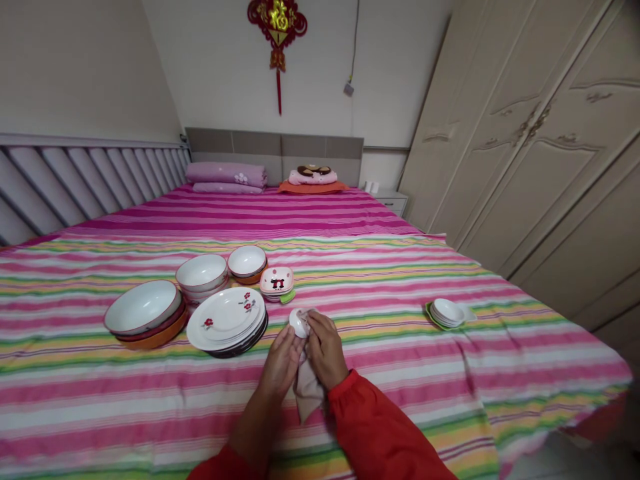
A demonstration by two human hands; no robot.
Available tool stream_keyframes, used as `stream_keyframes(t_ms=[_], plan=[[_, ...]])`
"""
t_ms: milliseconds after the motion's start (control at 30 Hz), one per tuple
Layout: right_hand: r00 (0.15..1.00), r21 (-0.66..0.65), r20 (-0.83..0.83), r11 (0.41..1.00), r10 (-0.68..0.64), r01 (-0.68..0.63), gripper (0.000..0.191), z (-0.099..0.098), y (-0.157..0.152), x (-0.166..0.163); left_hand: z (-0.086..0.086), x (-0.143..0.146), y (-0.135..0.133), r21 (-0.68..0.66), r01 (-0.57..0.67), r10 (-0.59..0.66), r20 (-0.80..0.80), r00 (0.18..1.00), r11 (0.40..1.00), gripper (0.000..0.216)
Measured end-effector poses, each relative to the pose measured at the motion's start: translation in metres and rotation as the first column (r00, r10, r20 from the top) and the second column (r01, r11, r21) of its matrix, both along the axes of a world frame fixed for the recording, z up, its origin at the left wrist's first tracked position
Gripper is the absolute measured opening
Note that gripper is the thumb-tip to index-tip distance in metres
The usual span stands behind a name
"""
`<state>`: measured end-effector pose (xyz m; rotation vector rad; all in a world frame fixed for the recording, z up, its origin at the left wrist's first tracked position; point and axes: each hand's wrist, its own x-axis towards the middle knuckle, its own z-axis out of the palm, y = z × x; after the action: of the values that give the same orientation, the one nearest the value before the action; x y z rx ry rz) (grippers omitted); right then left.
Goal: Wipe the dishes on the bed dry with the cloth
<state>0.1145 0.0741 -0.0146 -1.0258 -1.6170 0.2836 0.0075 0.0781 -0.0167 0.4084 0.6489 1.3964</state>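
Between my two hands is a small white dish [299,323], held above the striped bed sheet. My left hand [281,360] grips the dish by its lower left edge. Closed around a beige cloth [309,390], my right hand [325,345] presses it to the dish's right side; the cloth hangs below both hands. Just beyond them sits a stack of small square dishes [277,281] with a cow picture on top. To the left lies a stack of plates [227,320], the top one white with red flowers.
Stacked bowls stand at the left: large ones [145,310], medium ones [201,273] and small ones [247,261]. Small white dishes [447,312] rest on a green-edged dish at the right. Folded bedding [227,175] lies by the headboard; a wardrobe [525,147] flanks the bed.
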Motion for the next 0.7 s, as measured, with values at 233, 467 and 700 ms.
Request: stream_keyframes(t_ms=[233,467,700], plan=[[0.994,0.066,0.047,0.993,0.098,-0.101,0.040,0.004,-0.005,-0.008,-0.006,-0.003,0.003,0.015,0.010,-0.009,-0.051,0.999,1.000,0.037],[0.932,-0.163,-0.360,0.987,-0.048,-0.012,0.029,-0.001,0.009,0.002,0.000,0.005,-0.008,0.030,0.133,-0.130,-0.073,0.989,0.991,0.037],[0.425,-0.326,-0.903,0.742,-0.060,-0.587,0.028,0.001,0.015,0.010,0.004,-0.002,-0.002,0.050,0.049,-0.048,-0.030,0.998,0.998,0.042]])
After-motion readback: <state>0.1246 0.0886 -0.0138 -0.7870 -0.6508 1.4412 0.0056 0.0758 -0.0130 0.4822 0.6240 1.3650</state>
